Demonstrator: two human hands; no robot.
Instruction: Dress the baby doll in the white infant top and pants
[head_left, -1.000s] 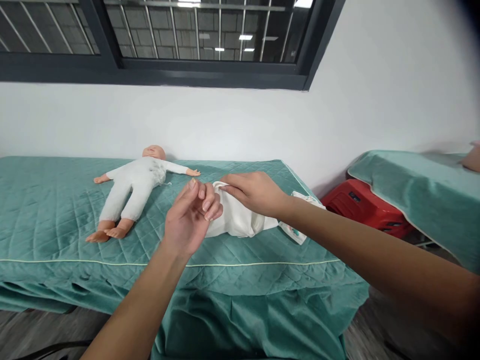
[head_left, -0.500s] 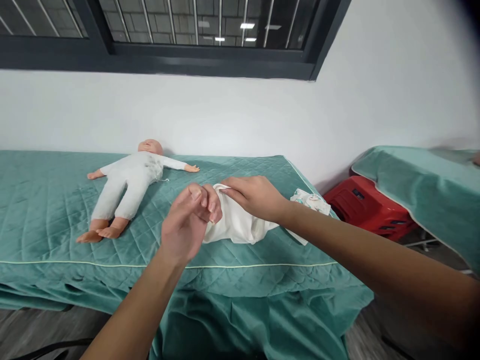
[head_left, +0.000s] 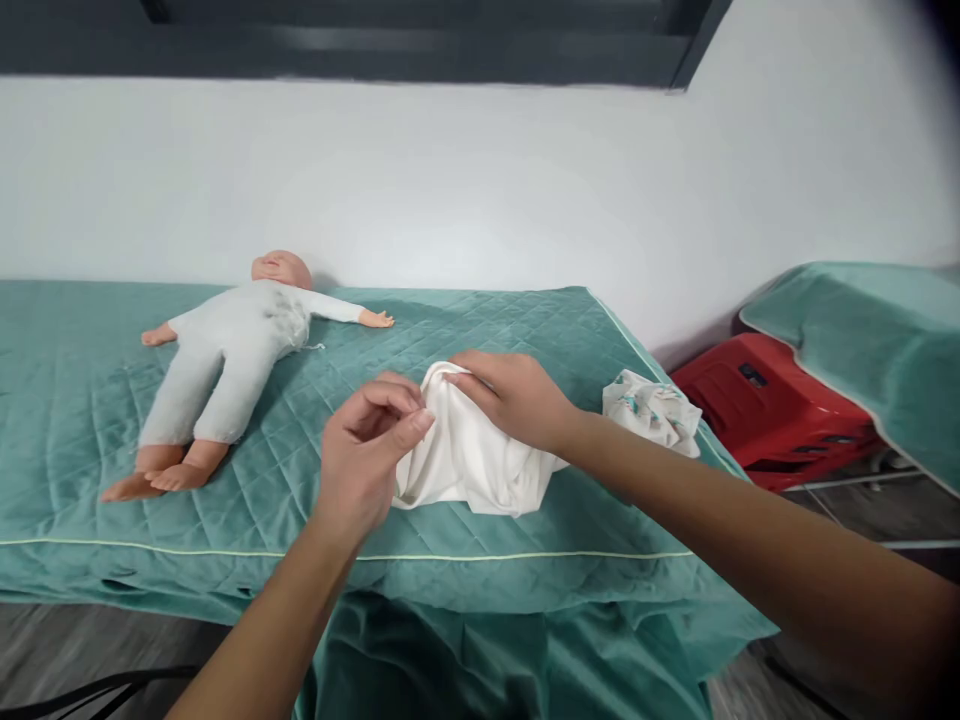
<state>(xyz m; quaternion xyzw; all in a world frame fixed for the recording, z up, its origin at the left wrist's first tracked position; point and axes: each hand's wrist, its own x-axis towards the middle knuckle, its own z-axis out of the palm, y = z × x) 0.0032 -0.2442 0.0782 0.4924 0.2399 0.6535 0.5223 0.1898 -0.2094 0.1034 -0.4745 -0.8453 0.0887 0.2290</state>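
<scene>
A white cloth (head_left: 469, 455) lies bunched on the green quilted bed cover, its upper edge raised. My right hand (head_left: 517, 395) pinches that raised edge between thumb and fingers. At the cloth's left edge, my left hand (head_left: 371, 435) is closed, thumb and fingertips drawn together on the fabric; the exact grip is partly hidden. Left of both hands, a baby doll (head_left: 240, 320) in a pale suit lies on its back, one arm stretched toward the cloth.
The green quilted cover (head_left: 67, 420) spreads over the bed against a white wall (head_left: 450, 190). A crumpled white printed bundle (head_left: 652, 412) sits near the right edge. Beyond it are a red plastic stool (head_left: 772, 405) and another green-covered surface (head_left: 885, 330).
The left hand has turned, and its fingers have come together at the cloth's edge. The right hand keeps its pinch. The view has tilted down, showing less of the window.
</scene>
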